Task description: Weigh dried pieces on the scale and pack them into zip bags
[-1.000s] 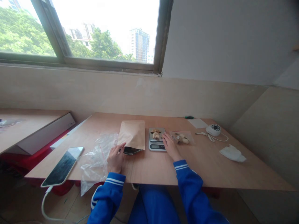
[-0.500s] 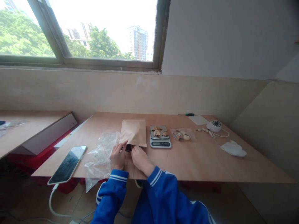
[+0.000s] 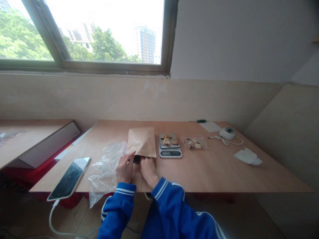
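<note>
A brown kraft paper bag [image 3: 142, 141] lies on the table in front of me, its near edge slightly raised. My left hand [image 3: 125, 167] grips the near left corner of the bag, thumb towards the middle. Close beside it, my right hand [image 3: 149, 170] is closed at the same edge, its fingertips hidden under the paper. Between the hands a small dark object [image 3: 137, 159] shows below the edge; most of it is covered, and its kind cannot be made out. A crumpled clear plastic bag [image 3: 103, 176] lies left of my left hand.
A kitchen scale [image 3: 170, 153] with dried pieces [image 3: 166, 142] on its plate stands right of the paper bag. Further right are a clear zip bag [image 3: 194, 142], a white dome camera [image 3: 227, 132] and white tissue [image 3: 248, 156]. A cabled phone [image 3: 69, 179] overhangs the front left edge.
My right hand has curled and drawn in slightly at the bag's edge. The view has shifted a little; the bag and the things around it stay in place.
</note>
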A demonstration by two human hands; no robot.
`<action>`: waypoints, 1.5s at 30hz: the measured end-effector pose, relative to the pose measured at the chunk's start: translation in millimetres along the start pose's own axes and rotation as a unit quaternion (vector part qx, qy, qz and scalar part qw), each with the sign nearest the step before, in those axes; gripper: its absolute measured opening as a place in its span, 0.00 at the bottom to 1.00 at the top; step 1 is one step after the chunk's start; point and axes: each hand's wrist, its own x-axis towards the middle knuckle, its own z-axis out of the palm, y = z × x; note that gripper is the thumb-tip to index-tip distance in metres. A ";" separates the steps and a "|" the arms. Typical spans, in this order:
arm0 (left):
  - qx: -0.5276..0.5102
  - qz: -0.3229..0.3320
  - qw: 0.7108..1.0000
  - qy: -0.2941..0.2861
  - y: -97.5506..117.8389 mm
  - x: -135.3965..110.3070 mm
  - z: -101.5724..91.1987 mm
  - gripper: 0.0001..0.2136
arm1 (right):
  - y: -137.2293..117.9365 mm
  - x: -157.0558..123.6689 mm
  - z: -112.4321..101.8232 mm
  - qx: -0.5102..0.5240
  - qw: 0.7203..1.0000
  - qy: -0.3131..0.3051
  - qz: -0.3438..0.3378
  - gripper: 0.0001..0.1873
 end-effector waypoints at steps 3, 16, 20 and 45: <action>-0.002 0.008 1.000 0.012 -0.9 0.6 0.3 0.12 | 2.6 -8.6 -1.5 0.026 0.999 0.038 -0.013 0.16; -0.012 -0.037 0.999 0.021 0.9 0.7 -0.6 0.11 | 61.3 -76.1 -79.2 0.284 0.936 0.191 -0.081 0.14; -0.015 -0.045 0.999 0.027 2.0 1.4 -0.6 0.11 | 119.2 -43.4 -99.6 0.215 0.948 0.235 -0.023 0.14; -0.030 -0.049 0.998 0.010 -0.6 2.2 0.2 0.11 | 209.5 -19.3 -68.6 0.142 0.935 0.322 0.050 0.17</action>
